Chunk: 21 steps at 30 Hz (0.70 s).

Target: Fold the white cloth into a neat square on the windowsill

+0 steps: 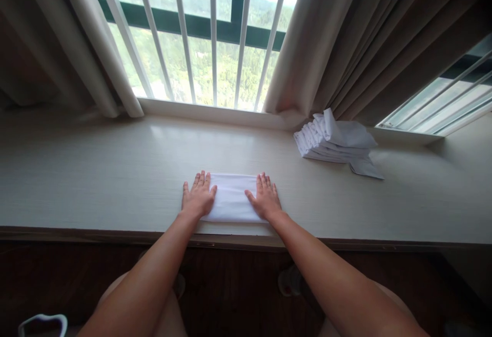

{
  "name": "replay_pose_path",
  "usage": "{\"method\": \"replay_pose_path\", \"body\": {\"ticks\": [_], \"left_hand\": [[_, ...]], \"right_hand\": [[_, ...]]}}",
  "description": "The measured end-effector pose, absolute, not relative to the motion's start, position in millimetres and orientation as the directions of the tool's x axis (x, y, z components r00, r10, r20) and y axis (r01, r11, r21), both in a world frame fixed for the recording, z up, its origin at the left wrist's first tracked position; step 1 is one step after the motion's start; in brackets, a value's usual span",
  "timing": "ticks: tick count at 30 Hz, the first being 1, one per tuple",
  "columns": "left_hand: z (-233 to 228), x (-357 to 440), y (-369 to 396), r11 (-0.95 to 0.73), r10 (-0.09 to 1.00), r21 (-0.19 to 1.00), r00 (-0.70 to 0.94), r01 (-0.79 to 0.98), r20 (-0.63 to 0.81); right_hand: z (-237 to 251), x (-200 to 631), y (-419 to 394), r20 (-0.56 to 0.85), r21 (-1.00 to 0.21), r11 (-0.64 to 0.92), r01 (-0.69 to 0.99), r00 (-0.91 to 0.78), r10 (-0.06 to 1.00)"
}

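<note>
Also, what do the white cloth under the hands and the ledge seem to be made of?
The cloth looks like thin woven fabric, matte white; it lies flat with soft folded edges, pressed by the left hand and right hand. The ledge seems pale wood-look laminate, with fine straight grain and a slight sheen.

Your sill [96,173]: pale wood, under window | folded white cloth [231,198] near front edge | stack of cloths [334,142] back right, well apart

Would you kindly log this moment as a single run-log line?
left hand: flat on folded cloth | right hand: flat on it | cloth: on sill | stack of cloths: far right
</note>
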<state>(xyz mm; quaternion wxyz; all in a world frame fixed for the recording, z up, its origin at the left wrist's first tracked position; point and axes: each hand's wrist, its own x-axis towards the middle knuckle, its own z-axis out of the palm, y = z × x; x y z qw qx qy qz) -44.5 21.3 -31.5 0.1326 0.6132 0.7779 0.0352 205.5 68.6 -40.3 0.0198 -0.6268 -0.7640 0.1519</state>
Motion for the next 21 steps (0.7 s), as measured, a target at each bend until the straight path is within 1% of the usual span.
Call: {"method": "replay_pose_path", "body": {"ticks": [4,7,9,10,11,12,13,14,15,16,18,21], "left_hand": [[-29.8,-46.7,23.2,0.248,0.962,0.206,-0.215,0.947,-0.171],[-22.2,-45.7,24.6,0.256,0.958,0.217,-0.216,0.942,-0.189],[-12.2,-40.6,20.3,0.254,0.965,0.218,-0.232,0.942,-0.121],[-6.0,-36.4,15.5,0.232,0.973,0.209,-0.227,0.950,-0.052],[0.7,-31.5,8.8,0.190,0.979,0.195,-0.199,0.962,0.030],[7.2,-26.1,0.6,0.122,0.984,0.177,-0.143,0.977,0.109],[12.9,-20.9,-8.9,0.037,0.984,0.157,-0.064,0.987,0.168],[17.3,-16.2,-18.9,-0.052,0.980,0.139,0.023,0.989,0.200],[20.0,-12.6,-28.9,-0.133,0.973,0.127,0.105,0.983,0.204],[20.7,-10.5,-38.3,-0.198,0.967,0.119,0.174,0.973,0.187],[16.4,-11.2,-54.0,-0.282,0.955,0.113,0.268,0.953,0.129],[2.4,-21.2,-70.6,-0.355,0.934,0.098,0.349,0.930,0.076]], "right_hand": [[-42.1,206.5,73.3,-0.169,-0.307,0.160,0.938,-0.219,0.961],[-35.3,207.5,75.3,-0.194,-0.321,0.163,0.933,-0.234,0.953],[-27.7,209.8,69.2,-0.158,-0.293,0.209,0.933,-0.262,0.952],[-23.9,211.7,62.9,-0.094,-0.263,0.274,0.925,-0.307,0.947],[-20.8,214.1,54.7,-0.007,-0.224,0.374,0.900,-0.385,0.923],[-18.6,216.9,45.0,0.086,-0.178,0.493,0.851,-0.486,0.870],[-17.7,220.2,34.6,0.161,-0.132,0.607,0.783,-0.588,0.793],[-18.1,223.7,24.5,0.201,-0.103,0.693,0.713,-0.668,0.717],[-19.7,227.5,15.3,0.209,-0.096,0.745,0.660,-0.719,0.663],[-22.1,231.2,7.6,0.193,-0.104,0.772,0.628,-0.748,0.635],[-27.7,238.0,-3.0,0.141,-0.132,0.779,0.613,-0.767,0.626],[-33.6,246.3,-12.1,0.096,-0.144,0.788,0.599,-0.784,0.614]]}}
